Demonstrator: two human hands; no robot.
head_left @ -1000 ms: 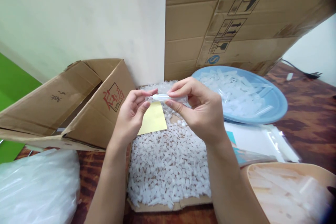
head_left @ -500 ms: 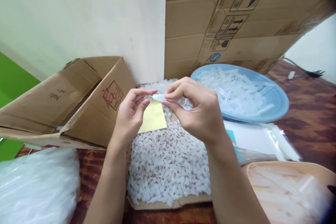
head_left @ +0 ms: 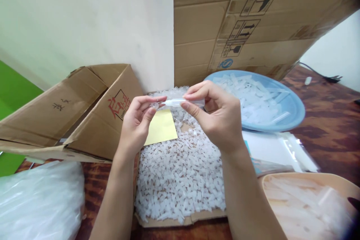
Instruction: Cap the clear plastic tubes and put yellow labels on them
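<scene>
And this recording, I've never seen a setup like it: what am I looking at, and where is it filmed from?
There is no robot here, just a person's two bare hands. The view comes from one camera worn on the head, looking forward and down. The right hand pinches a slim whitish tube, its narrow tip pointing at the left hand, which holds a small clear piece. Whether the two touch is too small to tell.

Below is a cardboard tray spread with small whitish pieces, a yellow paper towards its far end. To the right, on the table, are a blue basin and a peach tub; to the left, an open cardboard box and a plastic bag.
</scene>
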